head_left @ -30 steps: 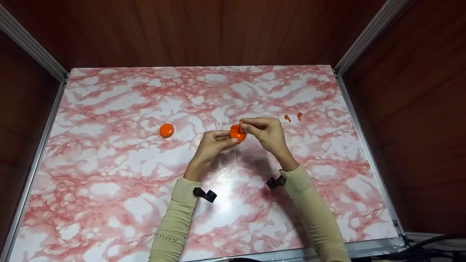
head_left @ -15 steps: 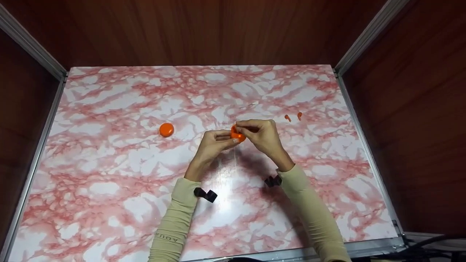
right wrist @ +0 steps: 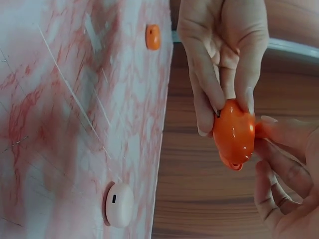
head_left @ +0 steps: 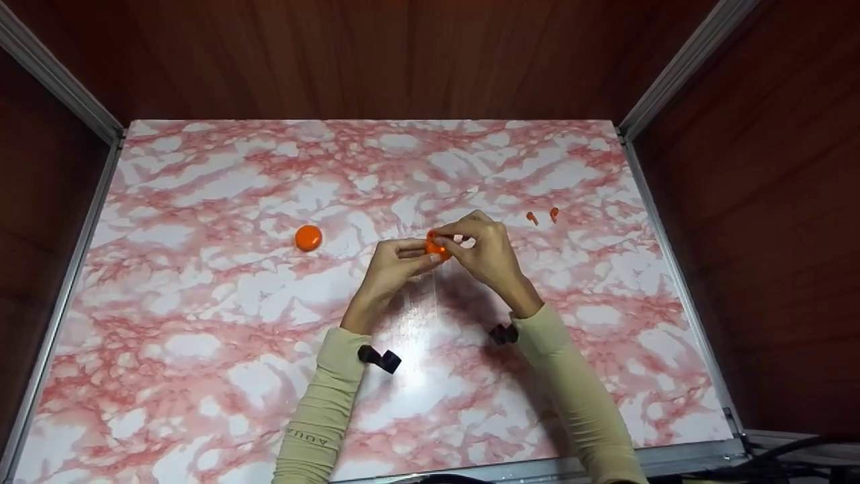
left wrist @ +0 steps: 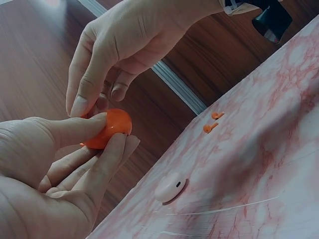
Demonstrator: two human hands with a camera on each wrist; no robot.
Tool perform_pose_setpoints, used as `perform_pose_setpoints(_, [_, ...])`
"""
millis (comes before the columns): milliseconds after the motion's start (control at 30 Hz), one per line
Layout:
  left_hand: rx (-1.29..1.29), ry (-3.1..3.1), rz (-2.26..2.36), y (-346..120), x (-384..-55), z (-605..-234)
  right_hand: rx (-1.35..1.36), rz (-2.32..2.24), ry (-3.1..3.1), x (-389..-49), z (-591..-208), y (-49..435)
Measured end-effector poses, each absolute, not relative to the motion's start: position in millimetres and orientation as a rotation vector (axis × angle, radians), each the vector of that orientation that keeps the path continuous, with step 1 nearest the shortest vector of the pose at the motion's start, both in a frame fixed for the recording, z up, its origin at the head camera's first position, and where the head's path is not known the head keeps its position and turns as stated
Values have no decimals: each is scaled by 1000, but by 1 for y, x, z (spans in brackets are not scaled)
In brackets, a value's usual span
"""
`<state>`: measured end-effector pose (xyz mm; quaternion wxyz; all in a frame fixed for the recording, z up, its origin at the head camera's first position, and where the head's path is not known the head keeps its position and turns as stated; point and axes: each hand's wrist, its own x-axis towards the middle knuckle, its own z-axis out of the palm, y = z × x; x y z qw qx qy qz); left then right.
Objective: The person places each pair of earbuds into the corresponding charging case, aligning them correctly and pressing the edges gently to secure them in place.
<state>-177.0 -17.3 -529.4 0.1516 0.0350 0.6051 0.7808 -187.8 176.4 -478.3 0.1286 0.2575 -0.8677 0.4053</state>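
Note:
My left hand (head_left: 396, 264) grips a glossy orange earbud case (right wrist: 234, 132) between thumb and fingers, held up over the table. Its lid stands open in the head view. Close against the case, my right hand (head_left: 490, 249) pinches a small orange earbud (right wrist: 261, 130) with thumb and forefinger; most of the earbud is hidden by the fingertips. Two more orange earbuds (head_left: 542, 216) lie on the table to the right of the hands. A second rounded orange case (head_left: 308, 238) lies closed on the left.
Below the hands a whitish case (left wrist: 170, 187) with a dark port rests on the marbled table (head_left: 201, 302). Dark wood-grain panels (head_left: 376, 60) with metal edge strips enclose the table at the back and sides. A black camera (head_left: 379, 359) sits at the left cuff.
My right hand has brought the earbud down and left to the open case, and its knuckles have since shifted slightly. My left hand and the things on the table have stayed put.

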Motion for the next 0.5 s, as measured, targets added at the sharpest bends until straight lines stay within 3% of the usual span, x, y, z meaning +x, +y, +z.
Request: perform_pose_setpoints(500, [66,1689,2253,-18,-177,-529,795,1331,-2534,-191,-486,183])
